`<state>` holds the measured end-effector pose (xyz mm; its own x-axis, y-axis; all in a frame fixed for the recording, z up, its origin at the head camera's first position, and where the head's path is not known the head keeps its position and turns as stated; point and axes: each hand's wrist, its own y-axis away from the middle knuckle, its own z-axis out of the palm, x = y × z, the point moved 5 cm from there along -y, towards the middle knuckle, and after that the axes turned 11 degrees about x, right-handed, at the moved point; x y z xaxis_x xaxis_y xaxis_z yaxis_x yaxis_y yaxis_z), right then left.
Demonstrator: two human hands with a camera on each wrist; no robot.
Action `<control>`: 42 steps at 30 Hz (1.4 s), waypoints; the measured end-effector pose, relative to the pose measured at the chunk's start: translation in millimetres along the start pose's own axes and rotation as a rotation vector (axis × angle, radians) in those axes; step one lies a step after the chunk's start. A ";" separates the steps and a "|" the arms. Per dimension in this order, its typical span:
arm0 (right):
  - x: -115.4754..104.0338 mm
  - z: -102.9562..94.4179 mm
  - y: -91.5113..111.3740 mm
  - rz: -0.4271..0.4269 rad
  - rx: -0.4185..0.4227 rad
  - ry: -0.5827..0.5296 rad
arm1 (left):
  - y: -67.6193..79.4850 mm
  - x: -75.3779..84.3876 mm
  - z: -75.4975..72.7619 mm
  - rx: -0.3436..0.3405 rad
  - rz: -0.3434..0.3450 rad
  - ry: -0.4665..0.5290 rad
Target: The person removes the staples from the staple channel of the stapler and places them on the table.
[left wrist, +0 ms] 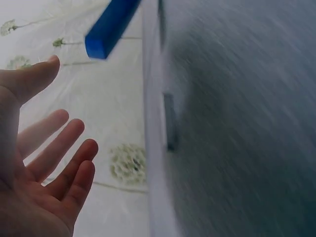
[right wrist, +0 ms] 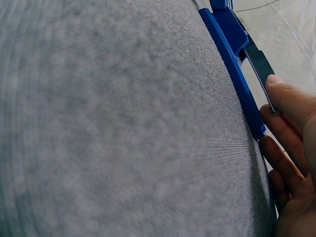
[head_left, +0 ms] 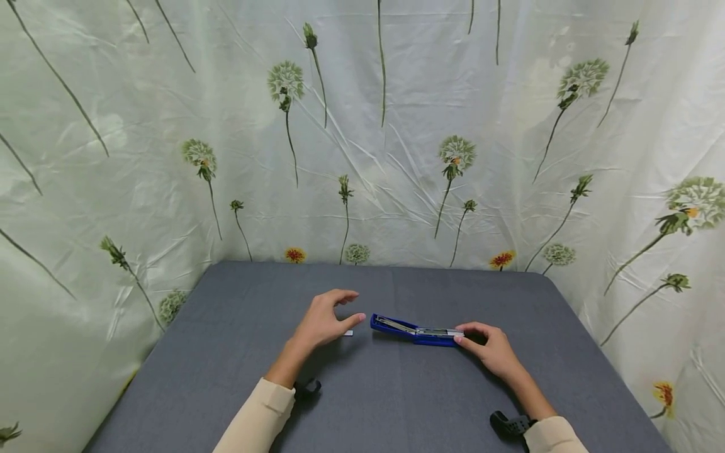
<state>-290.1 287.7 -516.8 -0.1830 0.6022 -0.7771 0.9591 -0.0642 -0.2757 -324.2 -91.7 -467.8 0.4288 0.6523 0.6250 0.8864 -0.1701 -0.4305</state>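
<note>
**Stapler (head_left: 436, 341) spread open, held at its right end by the right hand (head_left: 491, 352)**

Nearest me, two pale sleeves (head_left: 255, 412) reach in over the grey surface (head_left: 408, 402), a dark wrist camera (head_left: 510, 425) showing beside the right cuff.

Further in, the right hand pinches the right end of the stapler, the thumb lying on the metal tray (right wrist: 260, 66) and the forefinger at the tray's tip. From that wrist, a gap shows between tray and blue base. Whether the base rests fully on the surface I can't tell.

I'd judge the step in hand to be steadying the opened stapler, its inside exposed. The next move seems to call for a firm right hand, with the left either taking the lid or reaching for the small strip.

The left hand (head_left: 325, 321) has its fingers spread and loosely bent, holding nothing. The stapler's blue lid (head_left: 389, 326), swung out to the left, ends just right of those fingers, apart from them. Beside the left thumb, partly hidden, a small strip (head_left: 348, 333) lies on the surface; what it is, I can't make out.

Beyond the far edge hangs a pale flowered cloth (head_left: 396, 157).
</note>
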 end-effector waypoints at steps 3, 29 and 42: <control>0.9 0.0 0.8 0.009 0.000 -0.002 | -5.3 11.8 6.1 0.003 0.024 0.010; 4.2 1.1 0.5 0.000 0.004 0.000 | -29.4 76.9 64.1 -0.078 0.160 -0.047; 5.8 2.0 -0.6 -0.019 0.001 -0.021 | -30.3 110.9 94.1 -0.085 0.169 -0.041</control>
<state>-292.1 289.7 -522.3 -0.2056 0.5868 -0.7832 0.9552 -0.0538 -0.2910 -319.9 55.3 -446.7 0.5672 0.6382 0.5206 0.8144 -0.3405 -0.4699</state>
